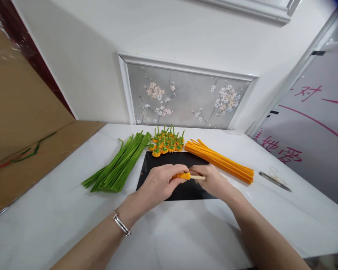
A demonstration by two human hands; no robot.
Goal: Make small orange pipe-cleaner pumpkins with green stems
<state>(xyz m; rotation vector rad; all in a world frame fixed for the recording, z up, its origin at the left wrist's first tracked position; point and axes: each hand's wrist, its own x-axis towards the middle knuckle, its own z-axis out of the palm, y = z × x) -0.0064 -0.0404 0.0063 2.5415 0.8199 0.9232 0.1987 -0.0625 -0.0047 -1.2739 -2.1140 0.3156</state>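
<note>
Over the black mat (152,163), my left hand (160,182) pinches an orange pipe cleaner (185,176) that is wound in a coil. A pale wooden stick (197,177) runs from the coil toward my right hand (211,180), whose fingers are closed around it. The fingertips of that hand are partly hidden, so I cannot tell whether they also touch the orange pipe cleaner. Behind the hands stands a cluster of small orange pumpkin-like pieces with green stems (166,140), at the mat's far edge.
A bundle of green pipe cleaners (119,165) lies left of the mat. To the right are a bundle of orange pipe cleaners (221,161), metal tweezers (275,181) and a thin loop of cord (273,172). Cardboard (30,150) borders the white table (186,232) at left.
</note>
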